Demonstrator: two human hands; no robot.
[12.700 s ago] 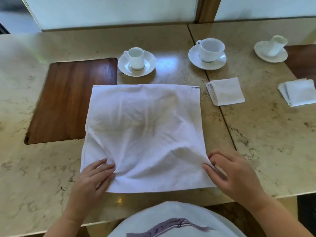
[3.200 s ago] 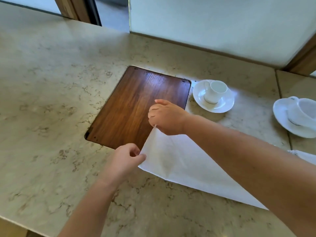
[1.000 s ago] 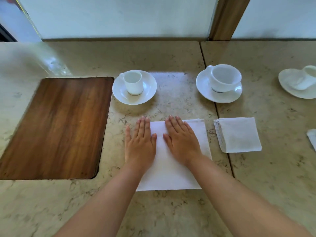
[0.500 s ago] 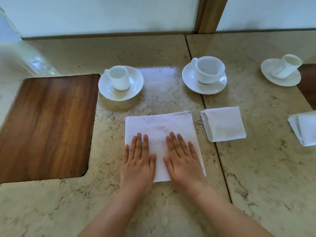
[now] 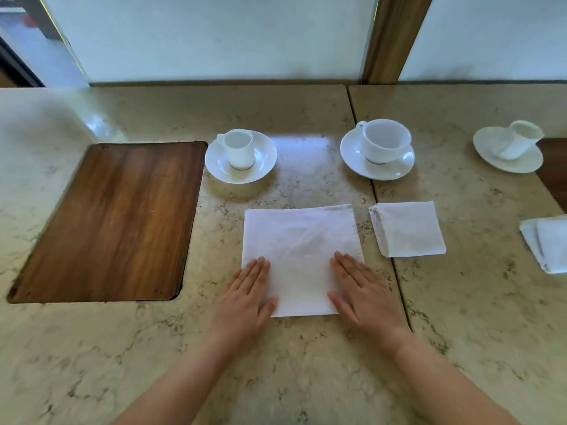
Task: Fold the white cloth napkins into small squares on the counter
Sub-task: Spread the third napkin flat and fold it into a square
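On the counter [image 5: 306,378], both flat, open hands [image 5: 245,297] [image 5: 363,294] press the soft, limp napkin [image 5: 299,250]; pinch its corners.

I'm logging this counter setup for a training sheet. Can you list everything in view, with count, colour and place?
Counter: one, beige marble, with a seam right of centre.
Wood inlay: one whole at left, brown; a sliver of another at the right edge.
Cups on saucers: three, white, in a row at the back: small cup, wide cup, tilted cup.
Napkin being folded: one, white, centre.
Folded napkins: two, white, one right of centre, one at the right edge.
Wall panels: pale, behind, split by a wooden post.
Hands: left hand and right hand, flat on the napkin's near corners.
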